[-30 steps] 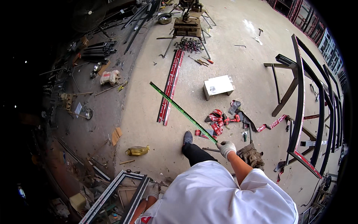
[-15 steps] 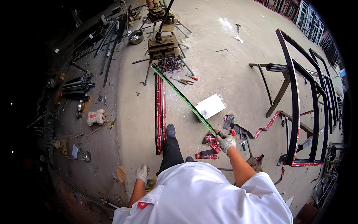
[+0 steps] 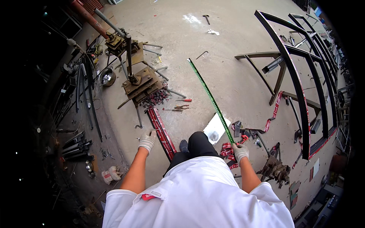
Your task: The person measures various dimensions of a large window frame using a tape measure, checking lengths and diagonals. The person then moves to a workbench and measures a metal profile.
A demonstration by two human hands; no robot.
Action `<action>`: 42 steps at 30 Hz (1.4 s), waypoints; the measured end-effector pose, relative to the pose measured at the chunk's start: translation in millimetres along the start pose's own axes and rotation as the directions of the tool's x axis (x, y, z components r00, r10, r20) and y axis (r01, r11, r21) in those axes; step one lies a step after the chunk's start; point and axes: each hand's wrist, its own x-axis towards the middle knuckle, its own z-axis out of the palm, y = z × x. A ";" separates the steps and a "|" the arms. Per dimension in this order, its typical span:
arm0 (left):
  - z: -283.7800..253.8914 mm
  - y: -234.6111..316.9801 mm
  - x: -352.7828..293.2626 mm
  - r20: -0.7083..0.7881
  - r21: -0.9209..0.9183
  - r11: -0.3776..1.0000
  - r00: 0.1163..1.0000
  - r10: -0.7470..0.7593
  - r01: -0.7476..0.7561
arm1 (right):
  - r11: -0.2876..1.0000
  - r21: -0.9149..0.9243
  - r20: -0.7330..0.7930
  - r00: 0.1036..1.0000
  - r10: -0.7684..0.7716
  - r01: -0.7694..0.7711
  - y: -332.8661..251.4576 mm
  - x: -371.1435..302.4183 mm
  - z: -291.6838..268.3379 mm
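Observation:
My right hand (image 3: 240, 152), in a pale work glove, is closed on the near end of a tape measure. Its long green blade (image 3: 208, 92) stretches forward and left, and the far tip appears held out over the floor. The tape's case is mostly hidden by the glove. My left hand (image 3: 146, 142), also gloved, hangs by the left side with nothing in it, its fingers loosely extended. Right of that hand, the red-wrapped metal profiles (image 3: 160, 133) lie on the floor. A white sheet (image 3: 216, 128) lies partly under the line of the blade.
Heavy rusty presses (image 3: 143, 83) on legs stand front left, with dark scraps beneath. Nearby lie pliers (image 3: 181, 107) and a red screwdriver (image 3: 184, 100). Black metal frames (image 3: 304, 98) lean on supports at right. A hammer (image 3: 206, 19) lies far off. Red film scraps (image 3: 227, 149) lie beside my right hand.
My body has turned right and moved forward. The tape blade has swung away from the red-wrapped profiles, its tip now over bare floor. My left hand has come up and forward.

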 end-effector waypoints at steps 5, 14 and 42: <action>6.0 158.4 111.2 0.122 0.006 0.996 0.989 0.088 -0.089 | 0.996 -0.093 -0.097 0.995 0.000 -0.009 -65.0 59.3 8.0; 78.9 83.5 260.8 0.217 0.131 0.948 0.924 -0.314 0.291 | 0.960 -0.277 -0.007 0.999 0.036 -0.036 -285.0 270.1 3.1; -53.5 685.0 1068.0 0.180 -0.789 0.603 0.983 0.045 0.117 | 0.680 -0.481 0.310 0.833 -0.458 0.553 -1218.9 574.6 32.9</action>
